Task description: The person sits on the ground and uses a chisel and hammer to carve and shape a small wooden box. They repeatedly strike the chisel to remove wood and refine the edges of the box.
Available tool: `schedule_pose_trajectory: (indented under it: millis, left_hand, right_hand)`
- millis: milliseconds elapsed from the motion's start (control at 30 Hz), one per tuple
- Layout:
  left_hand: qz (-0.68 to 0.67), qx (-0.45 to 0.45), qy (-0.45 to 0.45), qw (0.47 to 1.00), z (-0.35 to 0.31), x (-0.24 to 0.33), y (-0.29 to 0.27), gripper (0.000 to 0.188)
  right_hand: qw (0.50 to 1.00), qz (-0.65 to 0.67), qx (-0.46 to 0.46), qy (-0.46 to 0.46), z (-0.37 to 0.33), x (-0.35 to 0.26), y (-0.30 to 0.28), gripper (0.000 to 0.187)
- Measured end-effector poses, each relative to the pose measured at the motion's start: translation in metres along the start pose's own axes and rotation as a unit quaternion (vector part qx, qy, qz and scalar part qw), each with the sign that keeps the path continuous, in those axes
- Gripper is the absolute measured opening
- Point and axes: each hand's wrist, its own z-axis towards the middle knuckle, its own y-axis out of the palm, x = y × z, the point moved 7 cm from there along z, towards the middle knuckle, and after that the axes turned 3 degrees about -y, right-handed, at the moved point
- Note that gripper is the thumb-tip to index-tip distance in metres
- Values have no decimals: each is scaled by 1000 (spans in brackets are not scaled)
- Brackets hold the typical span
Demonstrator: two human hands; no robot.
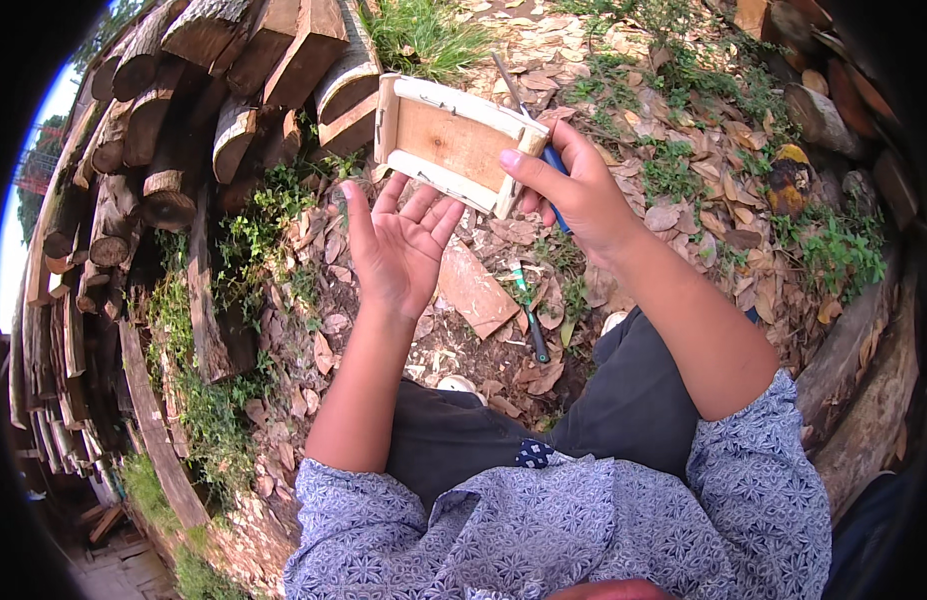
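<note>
Right hand (pixel 586 195) pinching wooden tray (pixel 443 138), blue-handled tool (pixel 552 158) beside its fingers; left hand (pixel 403 255) palm up, fingers slightly spread, tips at tray's lower edge, contact unclear

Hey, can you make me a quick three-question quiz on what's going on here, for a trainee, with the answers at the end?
1. Multiple choice: besides the wooden box, what does the right hand hold?
A. A leafy twig
B. A blue-handled tool
C. A paintbrush

2. True or false: the left hand is clenched in a fist.

3. Short answer: which two colours show on the slim tool lying just right of the flat board?

Key:
1. B.
2. False; it is open, palm up, fingers spread.
3. Green and black.
</note>
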Motion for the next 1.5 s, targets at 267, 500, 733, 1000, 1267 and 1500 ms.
schedule_pose_trajectory:
  millis: [267, 500, 733, 1000, 1267, 1500]
  left_hand:
    - [127, -38, 54, 990, -7, -13, 17, 46]
    - [159, 71, 127, 977, 2, 50, -14, 48]
    - [196, 134, 190, 952, 13, 96, -47, 45]
    - [270, 179, 243, 915, 8, 111, -49, 51]
    - [260, 158, 288, 908, 13, 117, -51, 50]
    - [272, 182, 275, 904, 15, 114, -55, 56]
  right_hand:
    - [993, -106, -31, -43, -8, 38, 31, 50]
    - [984, -161, -80, -23, -20, -10, 28, 59]
    - [960, -206, -191, 2, -38, -22, 43, 43]
    - [951, -209, -225, 21, -40, -16, 47, 43]
    - [957, -194, -216, 9, -43, -18, 50, 41]
    - [955, -192, -227, 2, -42, -10, 49, 42]
